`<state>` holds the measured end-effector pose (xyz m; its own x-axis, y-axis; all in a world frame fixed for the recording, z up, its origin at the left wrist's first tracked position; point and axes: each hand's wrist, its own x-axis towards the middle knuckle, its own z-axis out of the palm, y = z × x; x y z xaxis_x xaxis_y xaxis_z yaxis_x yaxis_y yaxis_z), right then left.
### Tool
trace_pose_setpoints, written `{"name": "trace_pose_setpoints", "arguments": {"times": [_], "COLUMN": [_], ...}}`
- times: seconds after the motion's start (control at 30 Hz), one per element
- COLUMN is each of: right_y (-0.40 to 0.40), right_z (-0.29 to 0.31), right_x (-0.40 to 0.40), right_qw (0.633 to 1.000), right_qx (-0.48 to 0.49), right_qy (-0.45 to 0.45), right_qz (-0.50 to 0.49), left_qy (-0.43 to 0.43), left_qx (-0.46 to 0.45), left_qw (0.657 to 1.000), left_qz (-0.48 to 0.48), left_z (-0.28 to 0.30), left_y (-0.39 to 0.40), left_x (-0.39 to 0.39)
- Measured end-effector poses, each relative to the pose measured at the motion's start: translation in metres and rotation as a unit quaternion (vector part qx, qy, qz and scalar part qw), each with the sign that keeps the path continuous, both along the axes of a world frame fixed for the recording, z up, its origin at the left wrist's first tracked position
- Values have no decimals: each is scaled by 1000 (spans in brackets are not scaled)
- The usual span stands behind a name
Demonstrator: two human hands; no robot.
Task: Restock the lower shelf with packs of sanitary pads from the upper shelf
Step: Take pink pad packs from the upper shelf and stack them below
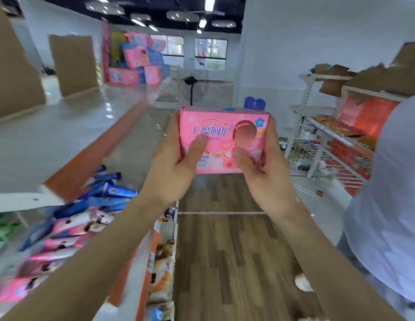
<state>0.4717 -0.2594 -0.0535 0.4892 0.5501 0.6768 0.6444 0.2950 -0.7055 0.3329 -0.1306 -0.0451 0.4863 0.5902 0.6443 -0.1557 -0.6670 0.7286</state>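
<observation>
A pink pack of sanitary pads [227, 133] is held up in front of me, over the aisle. My left hand [176, 163] grips its left side with the thumb pressed on the front. My right hand [264, 167] grips its right side, thumb on the lower front. To my lower left, a shelf [141, 258] with an orange edge carries several pink and blue pad packs [69, 228] lying in rows. Above it runs the upper shelf [90, 163], its top surface mostly bare from this angle.
A person in a pale shirt [392, 205] stands close on my right. Wood-pattern aisle floor [225, 251] runs ahead. A rack with red goods [341, 144] stands at right. A floor fan [192, 84] and stacked pink boxes [137, 61] are far back.
</observation>
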Motion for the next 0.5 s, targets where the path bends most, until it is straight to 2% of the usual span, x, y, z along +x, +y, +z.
{"name": "trace_pose_setpoints", "arguments": {"times": [0.13,0.27,0.5], "right_y": [-11,7,95], "right_z": [-21,-43,-66], "right_x": [36,70,131], "right_qw": [999,998,995], "right_qx": [-21,-39,-65], "right_qy": [11,40,51], "right_qz": [-31,-36,-60], "left_qy": [-4,-20,-75], "left_qx": [-29,-17,-166], "left_qw": [998,996,973], "left_qz": [-53,-80,-139], "left_z": [-20,-44,-83], "left_y": [0,20,103], "left_x": [52,96,163]}}
